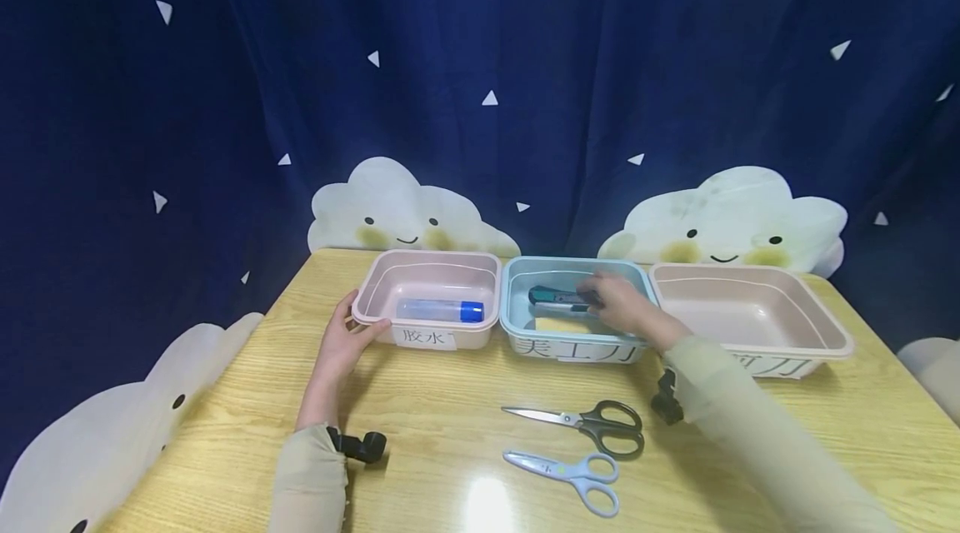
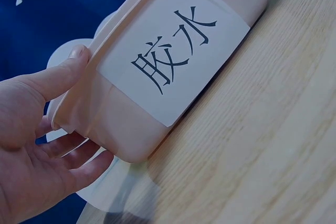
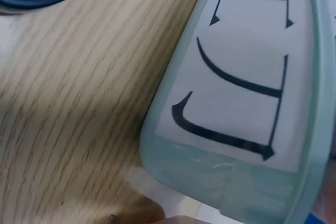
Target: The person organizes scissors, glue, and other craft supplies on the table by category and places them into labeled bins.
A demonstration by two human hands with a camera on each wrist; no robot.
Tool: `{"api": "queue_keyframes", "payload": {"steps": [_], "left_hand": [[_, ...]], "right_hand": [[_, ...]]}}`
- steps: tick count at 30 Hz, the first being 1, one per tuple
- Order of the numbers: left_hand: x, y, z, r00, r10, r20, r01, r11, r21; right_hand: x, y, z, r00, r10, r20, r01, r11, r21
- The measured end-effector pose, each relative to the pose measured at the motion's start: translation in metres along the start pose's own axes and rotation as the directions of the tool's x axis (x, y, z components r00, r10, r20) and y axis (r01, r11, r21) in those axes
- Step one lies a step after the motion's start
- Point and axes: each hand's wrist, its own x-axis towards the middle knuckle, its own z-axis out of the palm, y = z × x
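One pink bin [image 1: 474,339] gripped by left fingers [image 2: 93,169], green knife [image 1: 553,298] pinched by right fingers [image 1: 606,290] in blue bin [image 1: 540,273]

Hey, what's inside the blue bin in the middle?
A teal utility knife, held by the right hand, and something yellow I can't identify. The hand covers the knife's right end and part of the blue bin.

Head view, facing forward and down, shares the pink bin [image 2: 126,116] with left wrist camera [image 1: 367,447], the blue bin [image 3: 210,174] with right wrist camera [image 1: 666,401] (both very near).
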Motion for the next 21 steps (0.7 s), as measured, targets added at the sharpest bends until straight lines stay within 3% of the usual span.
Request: {"api": "queue_keyframes", "payload": {"steps": [11, 21], "left_hand": [[0.001, -0.001, 0.0, 1.0, -0.002, 0.0, 0.002, 1.0, 0.026], [0.002, -0.001, -0.001, 1.0, -0.004, 0.003, 0.004, 1.0, 0.025]], "right_hand": [[0.004, 0.009, 0.01, 0.991, 0.083, 0.103, -0.089, 0.994, 0.055], [0.002, 0.009, 0.007, 0.987, 0.122, 0.108, -0.131, 0.988, 0.079]]}}
